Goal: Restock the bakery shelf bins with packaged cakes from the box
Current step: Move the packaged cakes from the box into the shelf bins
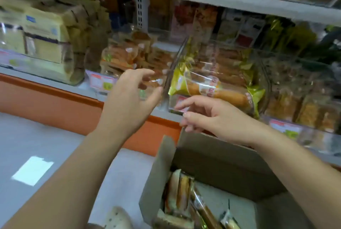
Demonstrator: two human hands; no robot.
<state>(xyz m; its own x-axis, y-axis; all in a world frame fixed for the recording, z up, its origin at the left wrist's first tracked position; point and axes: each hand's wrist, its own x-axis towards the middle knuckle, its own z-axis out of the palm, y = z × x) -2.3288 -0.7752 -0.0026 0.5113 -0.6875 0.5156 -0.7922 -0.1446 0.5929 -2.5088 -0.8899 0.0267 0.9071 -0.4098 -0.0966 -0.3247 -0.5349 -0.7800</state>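
Note:
An open cardboard box [217, 164] stands on the floor at the bottom right, with several packaged cakes [180, 192] upright inside. On the shelf above it sit clear plastic bins [262, 81]; a yellow-green packaged cake [212, 88] lies at the front of the middle bin. My left hand [129, 99] hovers in front of the bin to its left, fingers loosely curled and holding nothing. My right hand [208, 116] hangs just below the yellow-green package, fingers relaxed, with nothing in it.
Tan bread packages [46, 31] fill the shelf's left side. Bins of brown pastries [304, 107] sit at the right. The shelf has a grey edge [160, 112] with price tags and an orange base [46, 99]. Grey floor [36, 145] spreads left of the box.

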